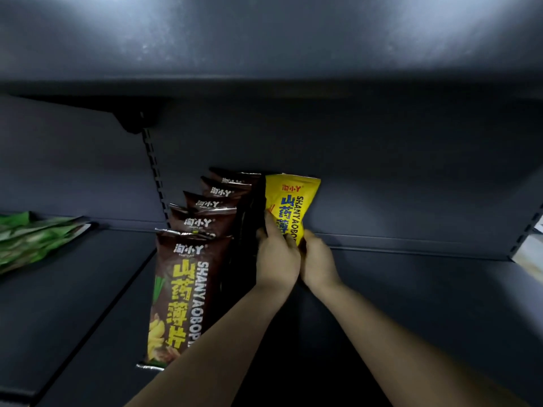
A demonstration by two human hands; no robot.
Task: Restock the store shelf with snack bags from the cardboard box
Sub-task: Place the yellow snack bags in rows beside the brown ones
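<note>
At frame centre, the left hand (pixel 276 257) and right hand (pixel 316 261) both grip the yellow bag (pixel 289 201) upright against the brown bags (pixel 188 277); the shelf (pixel 426 304) lies bare rightward.

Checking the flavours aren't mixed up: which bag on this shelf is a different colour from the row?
The yellow bag at the back, held by both hands; the row bags are brown.

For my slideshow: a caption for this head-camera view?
Both hands stand a yellow snack bag beside brown bags.

Both hands (pixel 296 259) on yellow bag (pixel 289 201)
</note>
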